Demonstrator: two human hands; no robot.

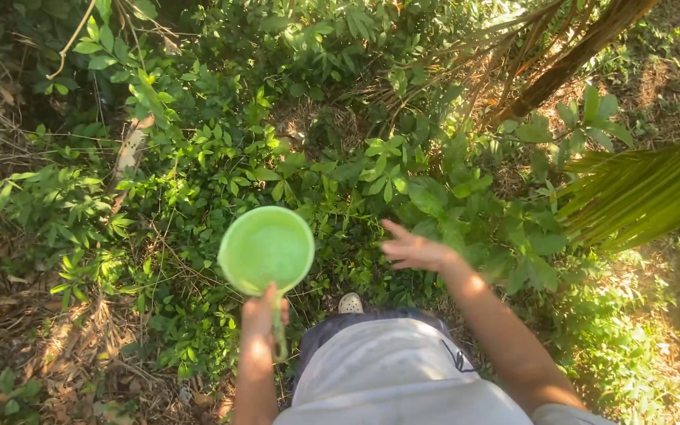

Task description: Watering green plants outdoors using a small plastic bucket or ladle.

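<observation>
My left hand (264, 315) grips the handle of a light green plastic dipper (266, 248), whose round bowl faces up and looks empty. My right hand (415, 250) is held out to the right of the dipper with fingers spread, holding nothing, above low leafy plants (332, 181). The two hands are apart. Below them I see my pale shirt, dark shorts and the toe of one light shoe (350, 303).
Dense green undergrowth covers the ground ahead. A slanted tree trunk (576, 55) rises at the upper right, and a palm frond (647, 197) juts in from the right. Dry leaves and twigs (33, 330) lie on the left.
</observation>
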